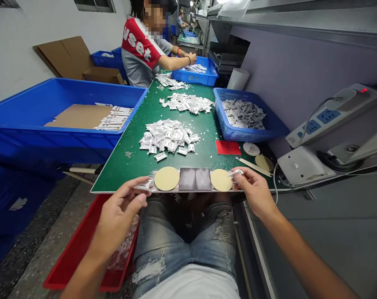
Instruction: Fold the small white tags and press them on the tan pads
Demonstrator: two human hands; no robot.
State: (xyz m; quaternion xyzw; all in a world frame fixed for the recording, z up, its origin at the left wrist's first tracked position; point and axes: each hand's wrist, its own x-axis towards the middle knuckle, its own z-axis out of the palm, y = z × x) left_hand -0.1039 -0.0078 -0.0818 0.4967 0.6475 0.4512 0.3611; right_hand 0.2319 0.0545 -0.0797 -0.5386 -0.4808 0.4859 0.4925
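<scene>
My right hand (pixel 253 189) pinches a small white plastic part (pixel 237 172) between thumb and fingers, just over the right-hand round yellow disc (pixel 221 180). My left hand (pixel 118 211) is at the table's front edge with thumb and index finger apart. Beyond its fingertips lies a white plastic piece (pixel 145 185), partly covered by the index finger; they may be touching. A second yellow disc (pixel 166 178) sits to its right. Two dark grey rectangular pads (pixel 194 179) lie side by side between the discs. A heap of white plastic parts (pixel 168 137) is just behind them.
Another heap (pixel 188 102) lies farther back. A blue basket (pixel 232 133) of parts, a red square (pixel 227 147) and a pale-handled knife (pixel 255 167) are right. A blue bin (pixel 51 135) flanks the left; a red bin (pixel 60 265) sits below. A co-worker (pixel 145 50) works behind.
</scene>
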